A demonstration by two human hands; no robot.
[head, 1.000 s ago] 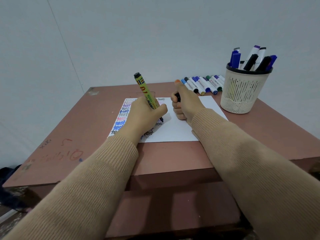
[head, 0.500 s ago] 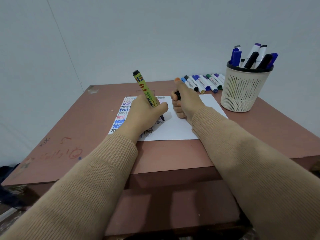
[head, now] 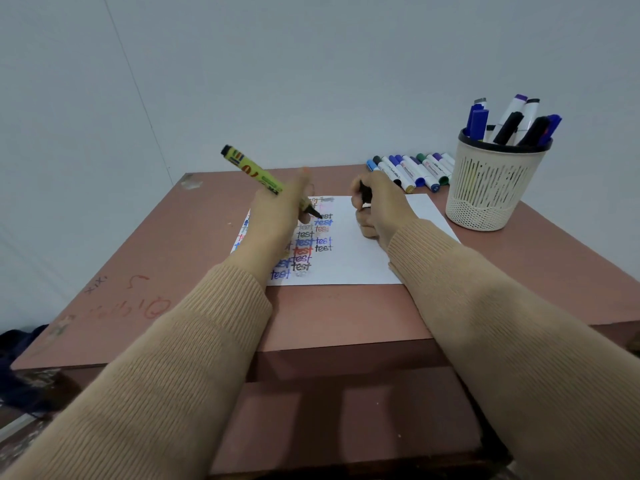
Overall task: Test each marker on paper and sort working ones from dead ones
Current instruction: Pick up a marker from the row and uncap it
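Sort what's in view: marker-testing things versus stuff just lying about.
Job: yellow-green marker in the left hand; black cap, it seems, in the right hand; test paper; row of markers; marker basket.
Lying about: dark cloth on the floor; old scribbles on the table.

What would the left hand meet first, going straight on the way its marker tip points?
Probably the paper, near the "test" words: the left hand slants its marker down at it; depth unclear.

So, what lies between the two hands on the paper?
In the head view: the tip of the marker in the left hand, a column of "test" words, then bare paper up to the right hand, which grips a black cap.
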